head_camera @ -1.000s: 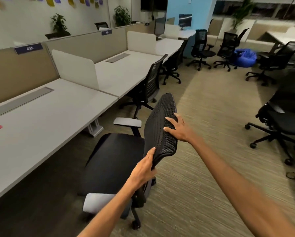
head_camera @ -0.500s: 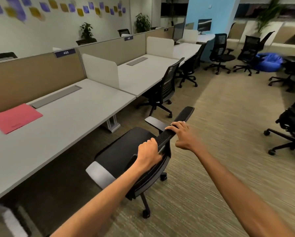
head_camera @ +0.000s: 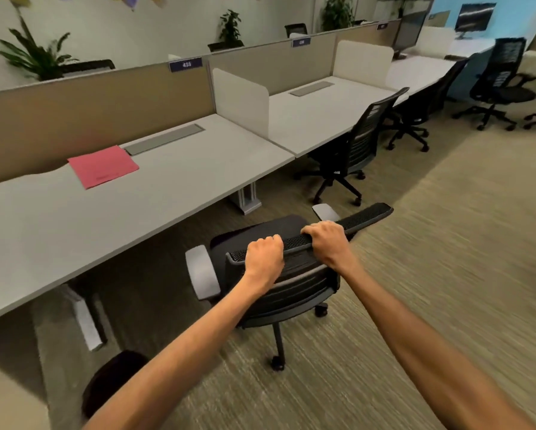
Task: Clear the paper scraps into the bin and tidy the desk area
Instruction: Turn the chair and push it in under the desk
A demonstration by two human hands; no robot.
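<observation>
Both sets of fingers curled tight over the top edge of the chair backrest (head_camera: 294, 243), knuckles up, pressed together in full grips; left hand (head_camera: 265, 259) near the backrest's left end, right hand (head_camera: 328, 245) toward the middle. Backrest top edge runs lower-left to upper-right, its far end sticking out past the right hand. Office chair (head_camera: 260, 234) seat faces the desk (head_camera: 74, 225), front of the seat just at the desk edge, not tucked under; two grey armrests visible, one by the left hand, one beyond the right. Chair base and a caster sit on the carpet (head_camera: 431, 274). On the desk: a pink folder (head_camera: 102, 166) lying flat, long axis roughly parallel to the partition (head_camera: 89, 103), beside the grey cable tray lid (head_camera: 164, 139). Dark round bin (head_camera: 111, 380) on the floor under the near end of the desk, partly hidden by the left forearm; contents cannot be told. Another black chair (head_camera: 359, 141) stands at the next desk.
</observation>
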